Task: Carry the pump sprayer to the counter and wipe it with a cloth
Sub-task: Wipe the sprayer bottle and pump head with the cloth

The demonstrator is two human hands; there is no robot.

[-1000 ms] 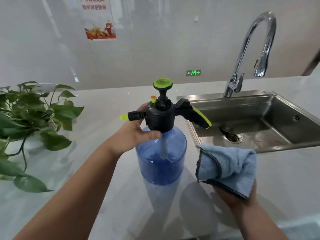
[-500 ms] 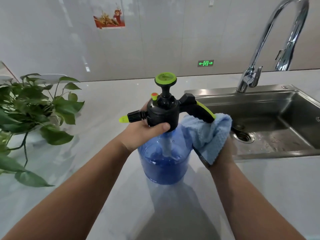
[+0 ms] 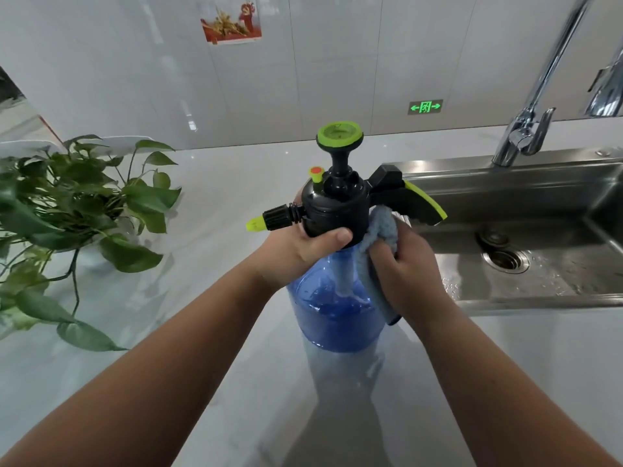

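On the counter (image 3: 175, 332), left hand (image 3: 296, 251) grips the pump sprayer (image 3: 337, 264), right hand (image 3: 401, 267) clamps the cloth (image 3: 379, 230) against its side.

Two bare forearms reaching in from below, no sleeves in sight, no watch, ring or bracelet on either wrist, left hand (image 3: 296, 251) with a short, plain thumbnail showing, right hand (image 3: 403, 267) ungloved, knuckles uppermost, fingers curled
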